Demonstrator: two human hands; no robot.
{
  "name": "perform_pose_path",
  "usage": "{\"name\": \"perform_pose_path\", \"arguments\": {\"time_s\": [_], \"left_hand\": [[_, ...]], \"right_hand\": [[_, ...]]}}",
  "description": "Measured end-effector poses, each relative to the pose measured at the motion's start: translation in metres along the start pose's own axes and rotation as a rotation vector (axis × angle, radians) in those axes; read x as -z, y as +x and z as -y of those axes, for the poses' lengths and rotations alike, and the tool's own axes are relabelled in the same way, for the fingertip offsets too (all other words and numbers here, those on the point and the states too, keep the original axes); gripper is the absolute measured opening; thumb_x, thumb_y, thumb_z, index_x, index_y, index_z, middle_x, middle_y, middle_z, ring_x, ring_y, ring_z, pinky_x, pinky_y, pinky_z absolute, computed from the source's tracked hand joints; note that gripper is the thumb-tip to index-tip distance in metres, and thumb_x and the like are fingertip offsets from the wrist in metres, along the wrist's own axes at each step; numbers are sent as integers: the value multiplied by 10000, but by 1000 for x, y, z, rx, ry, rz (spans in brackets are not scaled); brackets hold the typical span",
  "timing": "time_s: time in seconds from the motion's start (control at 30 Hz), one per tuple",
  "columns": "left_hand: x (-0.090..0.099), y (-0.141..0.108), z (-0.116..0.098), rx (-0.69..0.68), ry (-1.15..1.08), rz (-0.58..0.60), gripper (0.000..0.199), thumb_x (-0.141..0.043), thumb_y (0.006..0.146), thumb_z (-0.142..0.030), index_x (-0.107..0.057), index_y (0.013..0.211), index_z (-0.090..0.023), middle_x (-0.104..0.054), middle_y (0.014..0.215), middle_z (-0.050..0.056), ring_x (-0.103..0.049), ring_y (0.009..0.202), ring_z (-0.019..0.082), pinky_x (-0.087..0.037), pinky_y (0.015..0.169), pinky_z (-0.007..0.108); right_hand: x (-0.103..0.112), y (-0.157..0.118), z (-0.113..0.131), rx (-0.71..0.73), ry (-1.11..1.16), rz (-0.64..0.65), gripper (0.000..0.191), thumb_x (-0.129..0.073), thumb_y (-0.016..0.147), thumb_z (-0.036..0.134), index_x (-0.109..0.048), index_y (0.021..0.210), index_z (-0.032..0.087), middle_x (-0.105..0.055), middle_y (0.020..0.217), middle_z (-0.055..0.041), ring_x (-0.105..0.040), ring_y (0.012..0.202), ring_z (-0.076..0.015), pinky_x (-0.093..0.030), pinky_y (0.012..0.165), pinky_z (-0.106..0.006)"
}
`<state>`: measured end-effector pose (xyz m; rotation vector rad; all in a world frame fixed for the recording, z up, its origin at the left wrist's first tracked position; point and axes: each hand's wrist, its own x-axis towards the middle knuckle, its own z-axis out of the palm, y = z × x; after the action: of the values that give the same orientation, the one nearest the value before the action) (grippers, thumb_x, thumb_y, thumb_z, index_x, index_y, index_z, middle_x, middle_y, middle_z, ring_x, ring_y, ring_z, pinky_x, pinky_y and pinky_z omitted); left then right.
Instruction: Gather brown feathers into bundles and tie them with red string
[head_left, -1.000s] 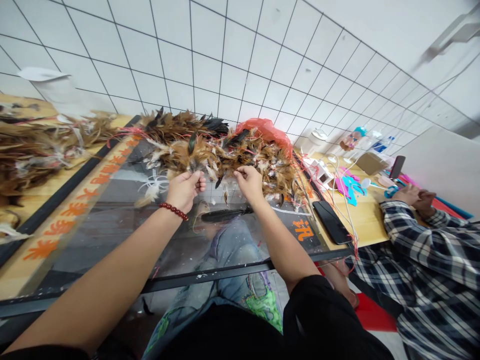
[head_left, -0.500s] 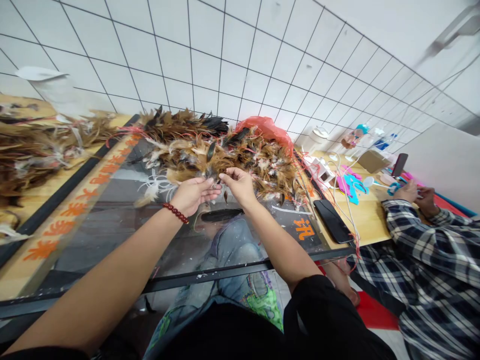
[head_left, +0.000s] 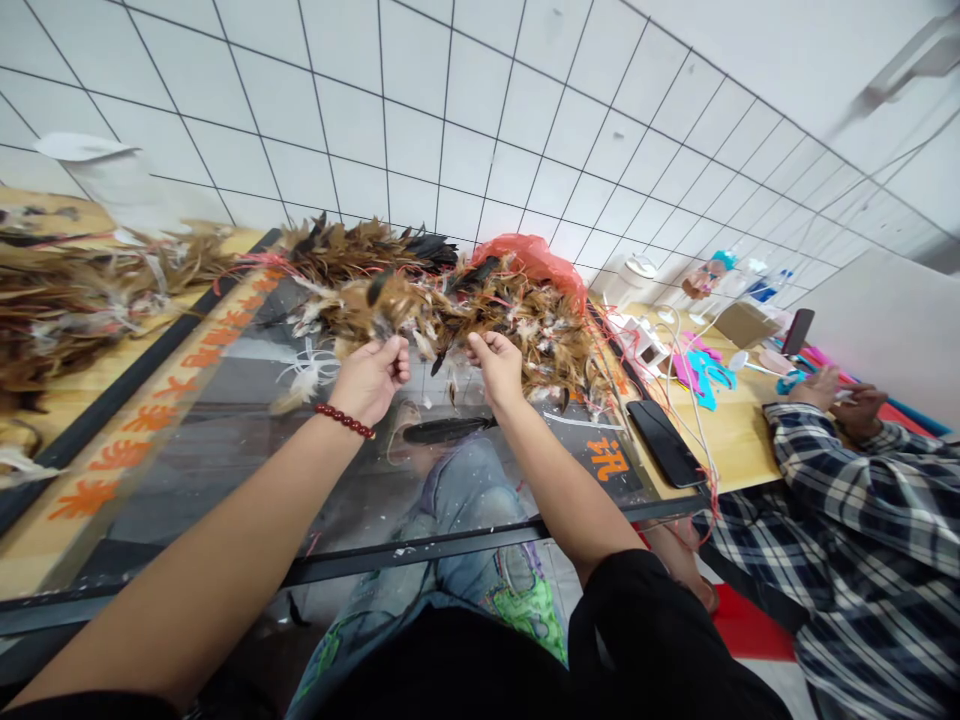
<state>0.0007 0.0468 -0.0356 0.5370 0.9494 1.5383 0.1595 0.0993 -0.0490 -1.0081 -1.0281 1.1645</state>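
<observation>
My left hand (head_left: 373,378), with a red bead bracelet (head_left: 345,420) at its wrist, is closed on a bundle of brown feathers (head_left: 382,305) that rises above the fingers. To its right, my right hand (head_left: 497,365) is pinched at the front of the feather pile (head_left: 551,325); whatever lies between its fingertips is too small to make out. A gap separates the two hands. Below them a long black feather (head_left: 446,430) lies on the dark glass tabletop (head_left: 247,450). White feather strands (head_left: 306,375) rest left of my left hand.
More feathers (head_left: 67,300) cover the wooden surface at left. A red plastic bag (head_left: 532,258) sits behind the pile. At right are a black phone (head_left: 665,442), cables, blue and pink pieces (head_left: 705,375), and a person in a plaid shirt (head_left: 862,480) working with both hands.
My hands were close together at the feathers and have moved apart, the left one leftward and the right one slightly right. The feather bundle has shifted left with my left hand, whose fingers have curled in.
</observation>
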Motion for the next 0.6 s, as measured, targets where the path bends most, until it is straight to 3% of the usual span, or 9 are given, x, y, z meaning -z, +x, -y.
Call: {"name": "perform_pose_path", "arguments": {"time_s": [0.17, 0.3, 0.43, 0.6], "left_hand": [[-2, -2, -1, -8, 87, -44, 109, -660, 836, -133, -648, 734, -97, -660, 669, 40, -620, 581, 87, -524, 573, 186], [-6, -10, 3, 130, 217, 15, 72, -643, 840, -105, -652, 773, -78, -717, 755, 99, -698, 669, 154, -569, 625, 246], [-8, -14, 5, 162, 261, 44, 117, -612, 855, -98, -645, 745, -73, -690, 657, 88, -635, 538, 116, -522, 534, 210], [-6, -13, 5, 111, 319, 136, 186, -704, 774, -135, -611, 618, -92, -613, 565, 33, -522, 451, 78, -413, 439, 180]], "right_hand": [[0, -2, -1, -65, -22, 156, 342, -781, 651, 431, -542, 689, 189, -586, 584, 49, -552, 535, -87, -430, 522, -197], [-6, -9, -4, 69, -106, 243, 282, -762, 673, 405, -600, 730, 180, -606, 598, 49, -593, 568, -95, -451, 555, -198], [-7, -12, -9, 235, -200, 260, 178, -711, 738, 343, -661, 781, 178, -652, 667, 35, -612, 622, -98, -487, 641, -216], [-6, -15, -10, 283, -285, 235, 155, -681, 761, 324, -676, 791, 171, -685, 710, 12, -626, 653, -112, -506, 675, -234]]}}
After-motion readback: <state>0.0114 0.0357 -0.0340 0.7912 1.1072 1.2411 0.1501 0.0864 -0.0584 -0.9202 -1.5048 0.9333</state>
